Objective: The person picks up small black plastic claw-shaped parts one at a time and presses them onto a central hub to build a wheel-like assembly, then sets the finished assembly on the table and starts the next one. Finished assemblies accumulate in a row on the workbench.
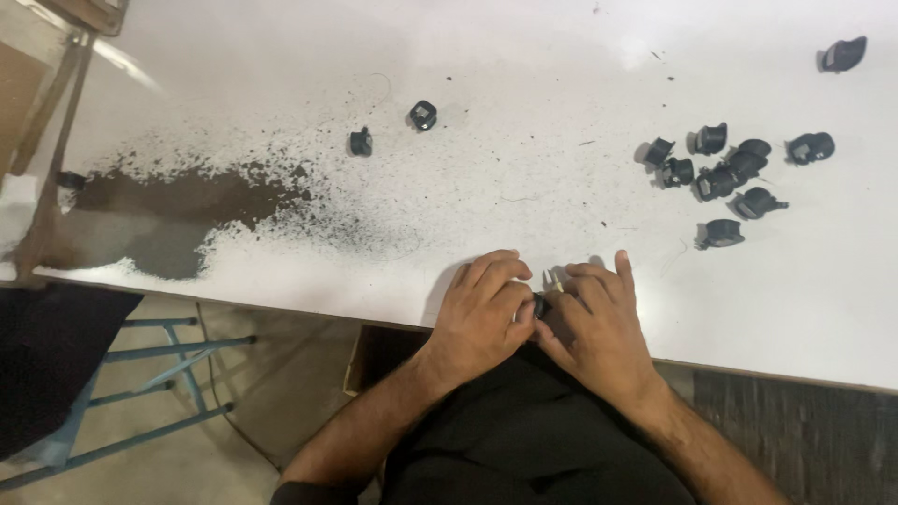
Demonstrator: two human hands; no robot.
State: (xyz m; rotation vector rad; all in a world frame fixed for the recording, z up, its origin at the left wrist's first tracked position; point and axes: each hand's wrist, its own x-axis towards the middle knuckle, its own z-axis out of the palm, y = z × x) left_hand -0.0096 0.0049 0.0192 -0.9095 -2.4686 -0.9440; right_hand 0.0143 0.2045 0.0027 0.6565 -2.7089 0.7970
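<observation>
Glossy white tabletop, matt blk plastic parts

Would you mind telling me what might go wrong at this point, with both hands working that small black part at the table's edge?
The small black part is pinched between the left hand and right hand right at the table edge; a slip could drop it to the floor. Dark gritty powder lies nearby and may foul fingers or parts. The loose black parts lie close together and could get knocked aside.
</observation>
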